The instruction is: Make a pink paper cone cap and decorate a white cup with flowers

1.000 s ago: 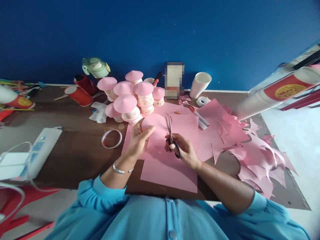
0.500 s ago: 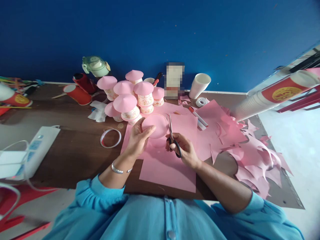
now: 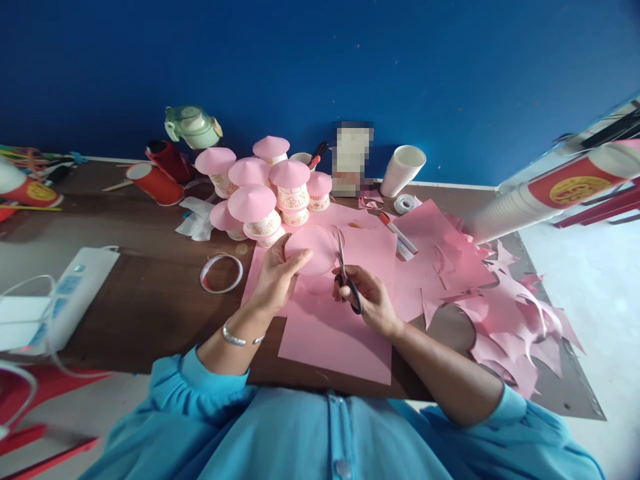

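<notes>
Cups (image 3: 293,200) under pink cones crowd upper centre; stacked white cups (image 3: 403,171) stand right of them. Mid-frame, left hand (image 3: 275,277) grips pink disc (image 3: 313,251), right hand (image 3: 369,300) scissors (image 3: 345,277).

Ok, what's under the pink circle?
Pink paper shows on the near side of the circle; what lies directly beneath is hidden by it and the left hand.
</notes>
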Tool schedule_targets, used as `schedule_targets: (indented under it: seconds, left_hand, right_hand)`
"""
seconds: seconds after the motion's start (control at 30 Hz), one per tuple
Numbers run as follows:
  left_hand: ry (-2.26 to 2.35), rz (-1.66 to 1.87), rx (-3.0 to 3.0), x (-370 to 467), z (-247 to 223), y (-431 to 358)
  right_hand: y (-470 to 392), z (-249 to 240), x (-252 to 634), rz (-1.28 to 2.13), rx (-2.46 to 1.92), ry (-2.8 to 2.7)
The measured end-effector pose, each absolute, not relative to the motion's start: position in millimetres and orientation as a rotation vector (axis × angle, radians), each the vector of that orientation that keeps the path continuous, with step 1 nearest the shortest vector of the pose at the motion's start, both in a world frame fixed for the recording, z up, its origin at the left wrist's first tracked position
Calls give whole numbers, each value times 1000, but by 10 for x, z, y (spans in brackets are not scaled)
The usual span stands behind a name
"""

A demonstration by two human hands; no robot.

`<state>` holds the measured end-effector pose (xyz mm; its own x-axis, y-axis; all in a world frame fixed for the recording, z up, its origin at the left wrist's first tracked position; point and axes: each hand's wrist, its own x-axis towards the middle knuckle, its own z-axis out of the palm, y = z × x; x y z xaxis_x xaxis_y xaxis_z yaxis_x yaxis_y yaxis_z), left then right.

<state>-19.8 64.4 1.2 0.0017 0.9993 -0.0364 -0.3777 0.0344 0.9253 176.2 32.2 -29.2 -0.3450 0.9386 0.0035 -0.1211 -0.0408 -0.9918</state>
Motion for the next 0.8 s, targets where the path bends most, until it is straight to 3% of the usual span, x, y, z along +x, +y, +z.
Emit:
schedule_targets:
  seconds: [0.8]
  left_hand:
    - [931, 1318, 891, -206, 29, 646]
  right_hand:
    - [314, -248, 1748, 1561, -1020, -1324]
